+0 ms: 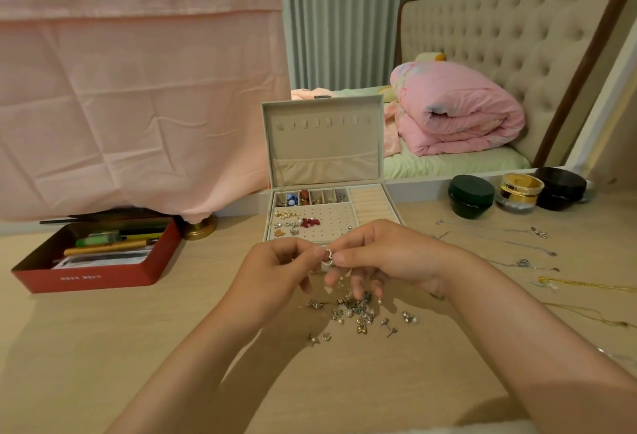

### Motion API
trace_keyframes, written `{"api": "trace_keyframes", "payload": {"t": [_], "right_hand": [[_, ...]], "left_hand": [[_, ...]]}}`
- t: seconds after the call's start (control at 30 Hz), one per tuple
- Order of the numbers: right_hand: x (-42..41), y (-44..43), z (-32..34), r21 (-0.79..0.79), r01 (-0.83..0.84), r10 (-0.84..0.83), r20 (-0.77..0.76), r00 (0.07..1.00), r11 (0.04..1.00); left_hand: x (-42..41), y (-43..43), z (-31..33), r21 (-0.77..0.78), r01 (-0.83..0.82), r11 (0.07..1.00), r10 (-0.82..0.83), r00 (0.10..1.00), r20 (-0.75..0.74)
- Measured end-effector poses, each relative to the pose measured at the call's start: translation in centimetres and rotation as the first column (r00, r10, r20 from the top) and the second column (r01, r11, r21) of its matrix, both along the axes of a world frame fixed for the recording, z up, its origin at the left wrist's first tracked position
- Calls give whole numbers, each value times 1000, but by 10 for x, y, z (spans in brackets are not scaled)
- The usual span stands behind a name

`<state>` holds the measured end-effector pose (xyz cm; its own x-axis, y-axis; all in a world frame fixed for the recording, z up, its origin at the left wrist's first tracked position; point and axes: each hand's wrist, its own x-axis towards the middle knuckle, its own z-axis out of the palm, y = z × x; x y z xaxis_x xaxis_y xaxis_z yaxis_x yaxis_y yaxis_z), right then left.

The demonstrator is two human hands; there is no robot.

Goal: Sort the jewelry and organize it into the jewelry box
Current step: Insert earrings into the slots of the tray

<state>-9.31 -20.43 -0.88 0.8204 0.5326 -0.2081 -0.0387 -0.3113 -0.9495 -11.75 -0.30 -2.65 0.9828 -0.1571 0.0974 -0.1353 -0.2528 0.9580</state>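
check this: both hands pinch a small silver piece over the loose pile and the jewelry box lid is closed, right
No: the head view shows the jewelry box lid standing open. The left hand and right hand do pinch the small silver piece over the loose pile.

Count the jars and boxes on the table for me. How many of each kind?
Jars: 3 (dark green jar, gold-lidded jar, black jar)
Red tin box: 1
Jewelry box: 1
Total: 5
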Motion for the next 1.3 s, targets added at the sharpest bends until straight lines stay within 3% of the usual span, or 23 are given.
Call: {"api": "trace_keyframes", "payload": {"t": [0.2, 0.4, 0.6, 0.77, 0.93, 1.1, 1.3], "right_hand": [[5, -3, -2, 15, 65, -65, 34, 997, 998], [16, -2, 0, 12, 186, -187, 94, 978, 982], [57, 35, 25, 296, 413, -430, -9, 903, 861], [102, 66, 42, 303, 408, -433, 17, 901, 861], [133, 83, 40, 170, 418, -437, 96, 894, 893], [159, 97, 29, -195, 424, -341, 350, 873, 884], [178, 124, 37, -561, 384, -113, 457, 882, 734]], "left_hand": [[20, 2, 24, -53, -37, 998, 34, 998, -55], [46, 11, 28, -70, 38, 997, -41, 999, -35], [88, 25, 49, 76, 7, 997, -17, 991, 134], [125, 41, 56, 73, -87, 993, 68, 970, 235], [146, 53, 32, 6, -186, 983, 181, 963, 198], [158, 65, -9, -89, -344, 935, 352, 931, 94], [162, 64, -19, -104, -183, 978, 165, 974, -158]]}}
